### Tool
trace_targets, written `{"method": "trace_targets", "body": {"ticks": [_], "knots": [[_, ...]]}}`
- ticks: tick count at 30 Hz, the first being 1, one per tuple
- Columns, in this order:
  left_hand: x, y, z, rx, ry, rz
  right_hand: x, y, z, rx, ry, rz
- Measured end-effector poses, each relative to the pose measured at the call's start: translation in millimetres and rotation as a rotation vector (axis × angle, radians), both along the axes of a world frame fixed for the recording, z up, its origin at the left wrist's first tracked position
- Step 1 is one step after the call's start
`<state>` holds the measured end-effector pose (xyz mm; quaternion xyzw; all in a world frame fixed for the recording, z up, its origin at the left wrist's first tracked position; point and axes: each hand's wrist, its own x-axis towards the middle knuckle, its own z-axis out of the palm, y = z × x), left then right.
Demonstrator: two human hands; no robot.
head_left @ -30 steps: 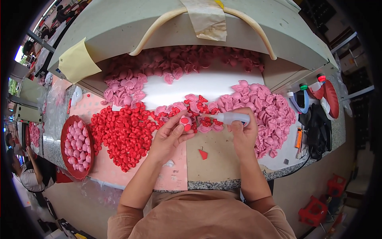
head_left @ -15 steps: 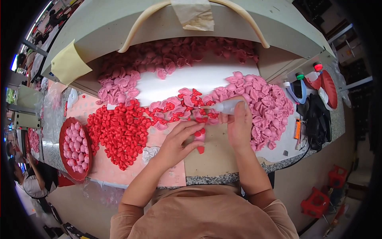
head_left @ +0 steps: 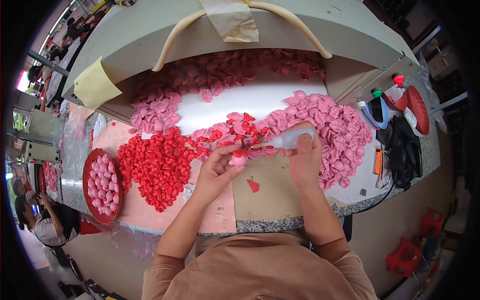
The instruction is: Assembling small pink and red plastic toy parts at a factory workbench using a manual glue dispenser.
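A small pink piece with red parts on top (head_left: 238, 159) is held just above the middle of the worktable; take it as the centre of a clock, with twelve pointing away from the wearer. At eight o'clock is the left hand (head_left: 217, 172), its thumb and fingers pinched on the piece. At two o'clock, a translucent squeeze bottle (head_left: 295, 138) points its thin nozzle toward the piece; I cannot tell whether the tip touches it. The right hand (head_left: 305, 162), at three, has its fingers wrapped around the bottle.

Just beyond the piece, from eleven to one, lies a cluster of pink petal-like pieces mixed with red ones (head_left: 225, 132). A red scrap (head_left: 253, 185) lies near, at five.

Farther out, at nine, spreads a heap of glossy red pieces (head_left: 157, 167), and beyond it a red bowl (head_left: 107, 219) filled with pink balls (head_left: 103, 182). Between two and three rises a large pile of pink pieces (head_left: 345, 135), with an orange lighter (head_left: 378, 161) past it at three. A pale grey hood (head_left: 280, 40) arches over the table at twelve, more pink pieces (head_left: 240, 70) beneath it. Well apart, at eight, is another person (head_left: 47, 220); at four, a red stool (head_left: 403, 257).
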<state>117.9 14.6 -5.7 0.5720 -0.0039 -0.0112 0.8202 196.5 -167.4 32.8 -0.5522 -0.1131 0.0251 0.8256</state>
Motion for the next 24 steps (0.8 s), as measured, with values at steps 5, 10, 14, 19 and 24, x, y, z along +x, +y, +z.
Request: {"method": "trace_targets", "body": {"ticks": [5,10,14,19,24], "knots": [[2,4,6,-0.11,0.1,0.02,-1,0,-4,-0.193,-0.104,-0.046],[2,8,2,-0.235,0.146,0.023,-4,4,1,-0.269,-0.151,-0.05],[3,11,-5,-0.297,0.166,-0.006,-2,3,-3,-0.362,-0.201,-0.06],[5,10,-6,-0.303,0.137,-0.003,0,1,-5,-0.328,-0.176,-0.042],[4,10,-7,-0.206,0.114,-0.013,1,1,-6,-0.344,-0.196,-0.061]]}}
